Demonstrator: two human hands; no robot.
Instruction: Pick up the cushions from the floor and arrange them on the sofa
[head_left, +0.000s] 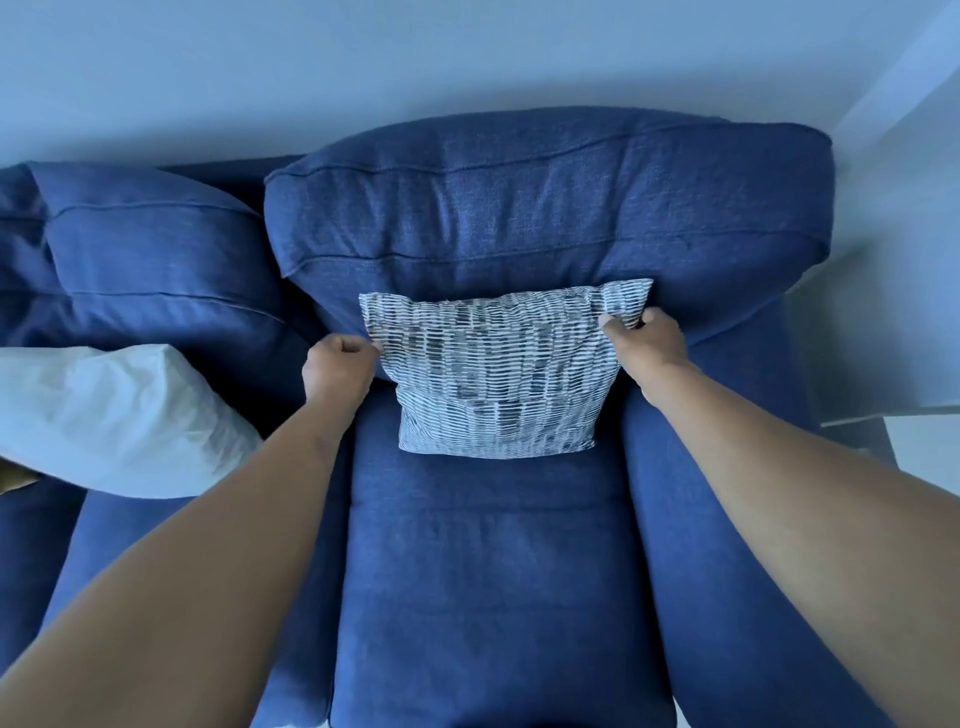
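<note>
Two bare hands pinch one small patterned cushion (496, 374) that we are holding against the blue sofa (498, 597). Our left hand (337, 366) is curled into a fist, its fingertips nipping the cushion's left edge just below the upper corner. Our right hand (647, 338) is closed on the upper right corner, where the cloth bunches into a soft peak above the knuckles.

Between our hands the cushion is a limp, roughly square thing, its cover printed with short white dashes in rows over grey and dark patches. Its lower edge rests on the seat cushion (483, 561) below our wrists; its top leans on the back cushion (545, 208) just beyond our fingers. That back cushion is plump and rounded, in a coarse woven blue fabric with piped seams along its length.

Left of our left hand, well apart, lies a pale pillow (109, 415) of smooth, creased cloth, with a second blue back cushion (156, 254) behind it. Under our right forearm runs the padded, rounded sofa arm (727, 597).
</note>
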